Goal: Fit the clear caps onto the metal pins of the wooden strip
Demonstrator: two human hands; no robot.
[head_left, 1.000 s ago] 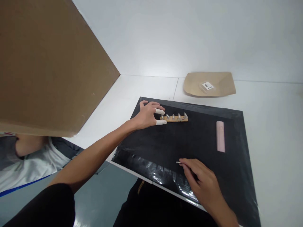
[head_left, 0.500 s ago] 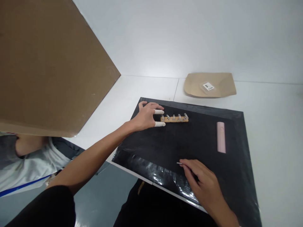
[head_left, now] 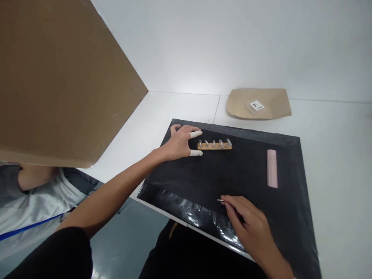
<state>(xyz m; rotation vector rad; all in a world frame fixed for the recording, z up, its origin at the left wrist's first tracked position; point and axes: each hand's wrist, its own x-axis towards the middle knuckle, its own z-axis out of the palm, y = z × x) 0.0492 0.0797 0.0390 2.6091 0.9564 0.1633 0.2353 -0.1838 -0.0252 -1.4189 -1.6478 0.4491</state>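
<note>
A short wooden strip [head_left: 215,147] lies on a black mat [head_left: 186,174], with several small clear, finger-shaped pieces [head_left: 214,143] standing along it. At its left end is my left hand [head_left: 181,143]; white wraps cover the thumb and index finger. Those two fingers are spread apart, a little clear of the strip, and hold nothing. Nearer the front edge, my right hand [head_left: 250,221] pinches a thin metal rod [head_left: 220,200]. Only the rod's tip sticks out to the left; the rest is hidden in the fingers.
To the right on the mat lies a pink bar-shaped object [head_left: 272,169]. A brown paper tray [head_left: 238,104] at the back holds a small clear box [head_left: 256,106] with a label. A large brown panel [head_left: 58,77] stands at left, with another person's sleeve [head_left: 8,190] below it.
My left index finger has lifted away from the strip's end, widening the gap to the thumb. The strip stays in place, and my right hand has hardly moved.
</note>
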